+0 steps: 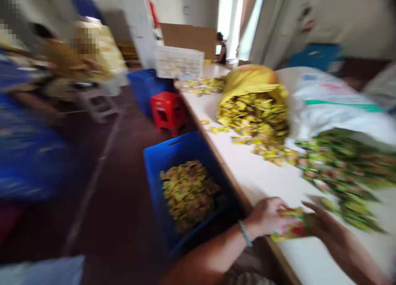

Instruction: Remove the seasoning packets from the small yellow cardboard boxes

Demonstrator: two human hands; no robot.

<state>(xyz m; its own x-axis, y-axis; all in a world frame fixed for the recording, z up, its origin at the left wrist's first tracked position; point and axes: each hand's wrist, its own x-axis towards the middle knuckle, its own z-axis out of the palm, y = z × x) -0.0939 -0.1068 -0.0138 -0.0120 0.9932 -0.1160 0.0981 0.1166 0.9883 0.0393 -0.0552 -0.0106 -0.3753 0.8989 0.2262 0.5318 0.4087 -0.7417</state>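
Over the near edge of the white table, my left hand, with a bracelet at the wrist, is closed on the left end of a colourful packet in yellow, green and red. My right hand grips the packet's right end, one finger sticking up; motion smears it. Small green packets spill from a white sack beyond my right hand. Further off, a yellow sack lies on its side, with small yellow packets pouring out of its mouth onto the table.
A blue crate of small packets stands below the table's left edge. Behind it are a red stool and another blue bin. A white basket sits at the table's far end. People sit at the left.
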